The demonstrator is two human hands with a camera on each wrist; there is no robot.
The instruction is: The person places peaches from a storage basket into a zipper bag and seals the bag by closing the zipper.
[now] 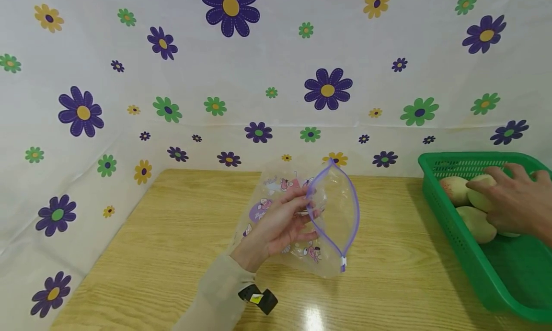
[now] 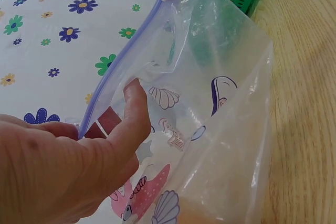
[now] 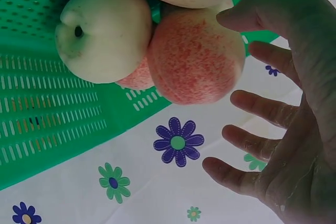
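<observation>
My left hand holds a clear slider zip bag by one side of its mouth. Its purple zip rim is spread apart, with the white slider at the near end. Cartoon and shell prints show on the bag in the left wrist view. At the right, my right hand reaches over peaches in a green basket. Seen from the right wrist, its fingers are spread and relaxed, with the thumb beside a red-speckled peach. A paler peach lies alongside.
The green plastic basket has slotted walls and stands at the table's right side. A wooden table lies under everything. Flower-printed white cloth hangs behind and at the left. A black strap device sits at my left wrist.
</observation>
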